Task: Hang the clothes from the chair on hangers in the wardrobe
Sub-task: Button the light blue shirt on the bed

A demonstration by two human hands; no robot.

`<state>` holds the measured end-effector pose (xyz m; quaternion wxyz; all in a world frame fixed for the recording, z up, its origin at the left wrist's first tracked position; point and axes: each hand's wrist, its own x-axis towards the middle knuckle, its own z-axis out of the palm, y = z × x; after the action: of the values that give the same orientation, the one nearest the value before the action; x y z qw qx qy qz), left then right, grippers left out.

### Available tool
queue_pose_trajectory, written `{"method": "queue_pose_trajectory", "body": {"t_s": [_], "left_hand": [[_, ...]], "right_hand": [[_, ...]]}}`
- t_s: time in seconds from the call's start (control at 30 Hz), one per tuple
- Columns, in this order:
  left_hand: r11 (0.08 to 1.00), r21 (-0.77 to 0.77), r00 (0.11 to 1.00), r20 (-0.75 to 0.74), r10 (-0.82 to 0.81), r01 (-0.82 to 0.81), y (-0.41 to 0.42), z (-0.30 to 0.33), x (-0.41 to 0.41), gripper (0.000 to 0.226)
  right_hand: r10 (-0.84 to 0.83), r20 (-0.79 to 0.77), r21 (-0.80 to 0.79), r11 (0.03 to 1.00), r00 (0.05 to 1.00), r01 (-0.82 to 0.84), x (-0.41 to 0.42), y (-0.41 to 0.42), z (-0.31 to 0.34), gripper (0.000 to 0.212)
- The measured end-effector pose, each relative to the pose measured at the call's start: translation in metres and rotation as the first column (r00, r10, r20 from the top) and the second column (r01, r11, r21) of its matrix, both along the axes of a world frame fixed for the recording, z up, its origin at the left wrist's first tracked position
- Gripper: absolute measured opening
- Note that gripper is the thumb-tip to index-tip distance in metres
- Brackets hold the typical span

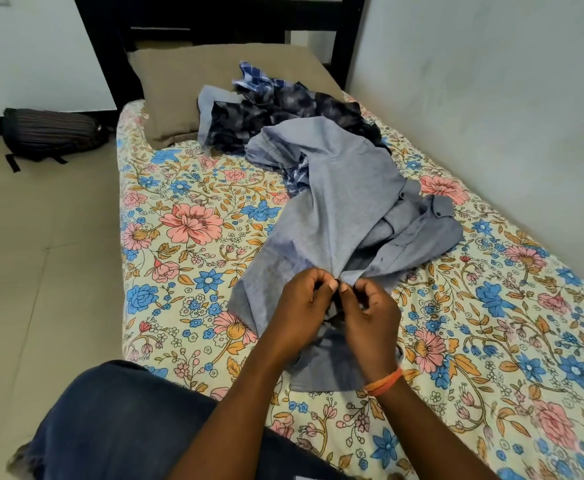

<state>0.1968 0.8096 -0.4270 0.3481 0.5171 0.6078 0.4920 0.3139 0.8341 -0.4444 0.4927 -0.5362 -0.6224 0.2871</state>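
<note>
My left hand (301, 303) and right hand (370, 306) both pinch the soft, light grey shirt (339, 202) at its placket near the bed's (186, 271) front edge; I'd grip the collar instead.

Left hand (301, 303) and right hand (370, 310) meet, fingers curled, apparently pinching.

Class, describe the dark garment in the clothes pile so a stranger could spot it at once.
Start at the bed with the floral sheet, then look toward the tan pillow. Just before it lies the dark navy garment, mottled with pale blotches, unlike the plain grey-blue shirt or the blue checked cloth.
</note>
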Motion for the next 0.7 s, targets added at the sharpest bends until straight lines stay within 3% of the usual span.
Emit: {"method": "queue_pose_trajectory", "body": {"t_s": [0.33, 0.47, 0.57, 0.7], "left_hand": [[1.0, -0.001, 0.989, -0.146, -0.012, 0.012, 0.003, -0.003, -0.002, 0.016], [1.0, -0.022, 0.984, -0.179, 0.007, -0.011, 0.006, -0.009, -0.002, 0.017], [0.999, -0.013, 0.983, -0.179, 0.037, -0.04, 0.007, -0.011, -0.004, 0.017], [1.0, -0.004, 0.989, -0.15, 0.021, -0.022, 0.006, -0.011, -0.002, 0.015]], "right_hand": [[0.012, -0.224, -0.206, 0.977, 0.974, -0.059, -0.003, -0.008, 0.003, 0.012], [-0.047, -0.397, -0.277, 0.958, 0.917, -0.071, -0.007, -0.012, 0.011, 0.024], [-0.019, -0.368, -0.269, 0.959, 0.929, -0.087, -0.005, -0.014, 0.01, 0.029], [0.033, -0.311, -0.276, 0.953, 0.95, -0.124, 0.006, -0.008, 0.005, 0.01]]}}
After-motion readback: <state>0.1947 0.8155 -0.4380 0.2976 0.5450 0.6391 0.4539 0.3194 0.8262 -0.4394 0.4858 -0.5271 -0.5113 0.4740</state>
